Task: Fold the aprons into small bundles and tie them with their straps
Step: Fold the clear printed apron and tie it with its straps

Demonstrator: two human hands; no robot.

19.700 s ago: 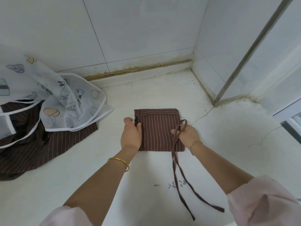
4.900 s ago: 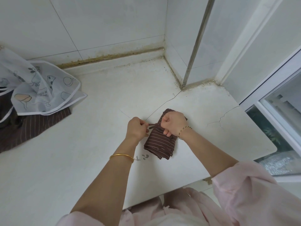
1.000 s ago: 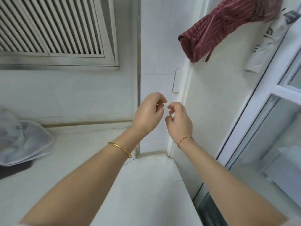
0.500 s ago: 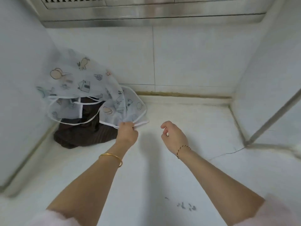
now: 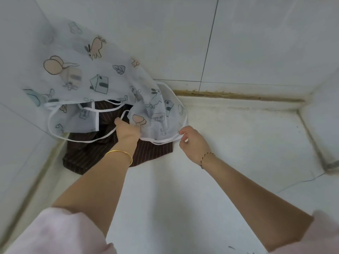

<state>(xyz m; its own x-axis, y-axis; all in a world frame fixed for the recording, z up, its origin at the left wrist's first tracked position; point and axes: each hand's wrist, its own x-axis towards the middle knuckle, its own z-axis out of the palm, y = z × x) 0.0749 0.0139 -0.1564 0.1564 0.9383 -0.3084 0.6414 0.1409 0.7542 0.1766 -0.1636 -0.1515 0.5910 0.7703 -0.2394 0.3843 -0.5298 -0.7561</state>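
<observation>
Corner of white bench (image 5: pixel 201 180): sheer printed apron (image 5: pixel 102 74) heaped over brown striped apron (image 5: pixel 82 158). Left grip (image 5: pixel 128 130) clutches the sheer cloth and right grip (image 5: pixel 192 142) pinches its white edging (image 5: pixel 161 142), likely to draw it clear for folding.

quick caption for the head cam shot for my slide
Left hand and right hand hold the sheer printed apron over a brown striped apron.
</observation>
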